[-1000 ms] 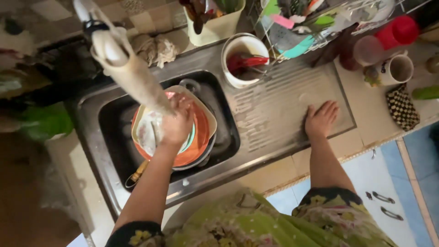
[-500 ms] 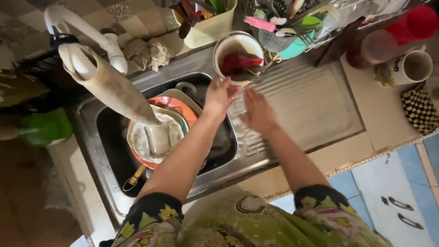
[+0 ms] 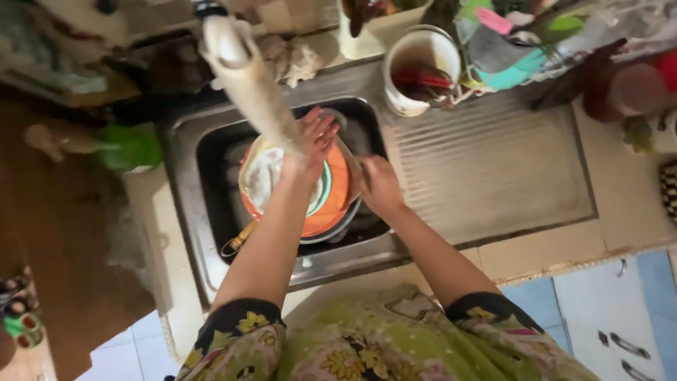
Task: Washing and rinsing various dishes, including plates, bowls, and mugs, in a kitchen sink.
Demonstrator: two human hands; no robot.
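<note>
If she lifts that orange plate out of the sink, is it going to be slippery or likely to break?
Probably slippery: the orange plate sits under the cloth-wrapped tap in the sink, likely wet. It looks stiff and fairly light, perhaps plastic, though I cannot tell. Stacked on other dishes, it may slide when her left hand pushes.

Steel sink unit set in a tiled counter, dishes piled in the basin.
Stainless steel sink (image 3: 185,212) holds a round orange plastic plate (image 3: 337,201) atop stacked dishes; ribbed steel drainboard (image 3: 486,169) sits right of the basin; white plastic cup (image 3: 416,63) and crumpled beige rag (image 3: 293,60) sit on the back rim.
</note>
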